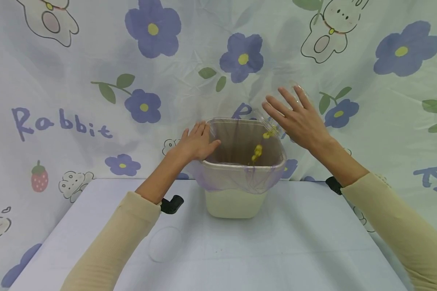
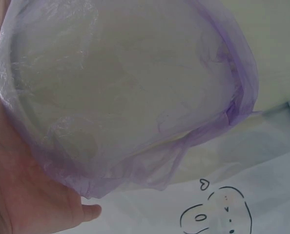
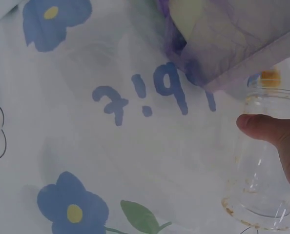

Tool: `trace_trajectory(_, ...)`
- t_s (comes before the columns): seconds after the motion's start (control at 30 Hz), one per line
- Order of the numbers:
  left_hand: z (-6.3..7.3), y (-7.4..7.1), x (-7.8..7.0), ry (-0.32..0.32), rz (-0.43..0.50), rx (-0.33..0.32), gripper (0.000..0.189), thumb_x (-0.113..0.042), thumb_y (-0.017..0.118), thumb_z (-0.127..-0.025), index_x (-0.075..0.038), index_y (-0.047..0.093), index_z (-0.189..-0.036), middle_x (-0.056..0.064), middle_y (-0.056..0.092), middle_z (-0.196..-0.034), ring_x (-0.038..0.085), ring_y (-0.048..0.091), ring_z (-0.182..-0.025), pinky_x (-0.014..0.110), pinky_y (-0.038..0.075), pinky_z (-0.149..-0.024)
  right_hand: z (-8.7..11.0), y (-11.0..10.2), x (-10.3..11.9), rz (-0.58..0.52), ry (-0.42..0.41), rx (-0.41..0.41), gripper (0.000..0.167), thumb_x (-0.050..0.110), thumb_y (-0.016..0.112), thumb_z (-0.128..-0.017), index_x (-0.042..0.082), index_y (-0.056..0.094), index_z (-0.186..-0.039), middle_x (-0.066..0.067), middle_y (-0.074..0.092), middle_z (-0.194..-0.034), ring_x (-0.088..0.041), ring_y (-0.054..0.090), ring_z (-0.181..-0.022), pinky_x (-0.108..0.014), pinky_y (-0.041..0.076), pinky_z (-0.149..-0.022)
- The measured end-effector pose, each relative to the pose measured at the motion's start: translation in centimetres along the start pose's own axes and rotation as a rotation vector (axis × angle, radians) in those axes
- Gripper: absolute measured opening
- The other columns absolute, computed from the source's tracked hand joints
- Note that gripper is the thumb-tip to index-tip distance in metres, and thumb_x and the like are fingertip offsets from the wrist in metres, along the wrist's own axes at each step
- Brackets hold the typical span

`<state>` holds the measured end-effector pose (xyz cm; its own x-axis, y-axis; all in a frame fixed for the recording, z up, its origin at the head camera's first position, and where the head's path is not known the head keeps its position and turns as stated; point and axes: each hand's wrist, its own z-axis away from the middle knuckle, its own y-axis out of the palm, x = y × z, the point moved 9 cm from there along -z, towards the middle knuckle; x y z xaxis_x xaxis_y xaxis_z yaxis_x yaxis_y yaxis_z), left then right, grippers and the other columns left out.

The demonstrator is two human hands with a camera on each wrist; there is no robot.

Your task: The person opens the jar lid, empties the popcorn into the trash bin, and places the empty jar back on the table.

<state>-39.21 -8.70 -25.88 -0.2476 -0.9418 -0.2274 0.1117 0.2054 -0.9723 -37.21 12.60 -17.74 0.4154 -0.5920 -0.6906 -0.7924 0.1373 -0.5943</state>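
A cream trash can (image 1: 236, 204) stands on the white table, lined with a thin purple bag (image 1: 223, 178) folded over its rim. My left hand (image 1: 198, 143) rests on the left side of that rim, fingers extended and thumb over the opening. In the left wrist view, the hand (image 2: 32, 185) lies against the bag. Above the can's right side, my right hand (image 1: 295, 117) grips a clear jar (image 3: 262, 165) tilted toward the opening. Orange-brown residue clings to the jar. Yellow bits (image 1: 257, 151) show below its mouth, inside the can's outline.
A white cloth (image 1: 189, 93) printed with blue flowers and rabbits hangs behind the table (image 1: 276, 250). On the tabletop, left of the middle, is a faint round outline (image 1: 165, 244). Black wrist cameras (image 1: 172, 204) are strapped to both wrists.
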Motion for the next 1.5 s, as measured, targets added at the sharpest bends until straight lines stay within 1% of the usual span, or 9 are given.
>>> trace_trajectory(0.2,0.0,0.0,0.0,0.001,0.003,0.002,0.078,-0.046,0.033,-0.107,0.005,0.002,-0.157,0.02,-0.004,-0.165,0.033,-0.006,-0.151,0.054,-0.002,-0.118,0.0,0.0,0.0,0.001,-0.005,0.0,0.096,-0.003,0.083,-0.072,0.01,0.035,-0.154,-0.012,0.031,-0.158,-0.036,0.017,-0.148,-0.053,0.0,-0.118)
trace_trajectory(0.3,0.0,0.0,0.0,0.001,0.003,0.001,0.078,-0.046,0.033,-0.107,0.005,0.002,-0.157,0.02,-0.004,-0.165,0.033,-0.006,-0.151,0.054,-0.002,-0.118,0.0,0.0,-0.1,-0.012,0.01,-0.01,0.097,0.003,0.085,-0.072,0.009,0.034,-0.154,-0.013,0.031,-0.158,-0.037,0.019,-0.148,-0.053,0.001,-0.119)
trace_trajectory(0.47,0.0,0.0,0.0,0.003,-0.003,0.004,0.078,-0.046,0.032,-0.107,0.005,0.002,-0.157,0.02,-0.004,-0.165,0.033,-0.006,-0.151,0.054,-0.002,-0.118,0.3,0.1,-0.9,-0.131,0.1,-0.069,0.112,0.014,0.096,-0.06,0.007,0.034,-0.152,-0.016,0.036,-0.155,-0.04,0.024,-0.145,-0.055,0.006,-0.118)
trace_trajectory(0.63,0.0,0.0,0.0,0.005,-0.004,0.007,0.078,-0.046,0.032,-0.107,0.005,0.001,-0.157,0.02,-0.005,-0.165,0.033,-0.006,-0.151,0.054,-0.003,-0.118,0.9,0.2,-2.1,-0.336,0.245,-0.101,0.116,0.021,0.1,-0.056,0.003,0.034,-0.15,-0.019,0.038,-0.151,-0.043,0.027,-0.143,-0.058,0.011,-0.117)
trace_trajectory(0.73,-0.1,0.1,0.0,0.006,-0.002,0.007,0.078,-0.046,0.032,-0.108,0.005,0.001,-0.157,0.021,-0.005,-0.164,0.033,-0.007,-0.151,0.054,-0.003,-0.118,1.3,0.6,-2.6,-0.447,0.335,-0.083,0.115,0.025,0.098,-0.06,0.003,0.031,-0.151,-0.02,0.036,-0.152,-0.043,0.027,-0.142,-0.06,0.012,-0.116)
trace_trajectory(0.97,-0.1,0.1,0.1,0.01,0.002,0.01,0.078,-0.046,0.032,-0.108,0.006,0.0,-0.157,0.021,-0.006,-0.164,0.034,-0.007,-0.151,0.054,-0.003,-0.118,2.7,1.7,-3.9,-0.788,0.584,-0.071,0.112,0.028,0.095,-0.067,0.001,0.027,-0.152,-0.023,0.038,-0.149,-0.042,0.036,-0.136,-0.059,0.029,-0.11)
trace_trajectory(1.13,0.0,0.0,-0.1,0.01,0.009,0.011,0.078,-0.046,0.032,-0.108,0.005,0.0,-0.157,0.02,-0.006,-0.164,0.033,-0.007,-0.151,0.054,-0.003,-0.118,4.6,2.5,-4.5,-1.038,0.782,-0.077,0.114,0.03,0.091,-0.073,0.005,0.019,-0.157,-0.021,0.03,-0.155,-0.041,0.034,-0.139,-0.063,0.03,-0.108)
trace_trajectory(1.33,-0.1,0.1,0.0,0.007,0.014,0.009,0.078,-0.047,0.032,-0.107,0.005,0.0,-0.157,0.02,-0.006,-0.164,0.033,-0.007,-0.151,0.055,-0.003,-0.118,7.3,3.4,-4.8,-1.162,0.967,-0.003,0.115,0.045,0.084,-0.079,0.012,0.009,-0.158,-0.016,0.021,-0.16,-0.041,0.026,-0.144,-0.066,0.033,-0.104)
trace_trajectory(1.5,-0.3,0.2,0.2,0.008,0.01,0.003,0.078,-0.047,0.032,-0.107,0.005,0.001,-0.157,0.021,-0.005,-0.164,0.034,-0.006,-0.151,0.055,-0.002,-0.118,9.4,3.7,-4.9,-1.234,1.07,0.045,0.109,0.048,0.08,-0.083,0.011,0.008,-0.156,-0.021,0.019,-0.159,-0.042,0.023,-0.145,-0.067,0.035,-0.102)
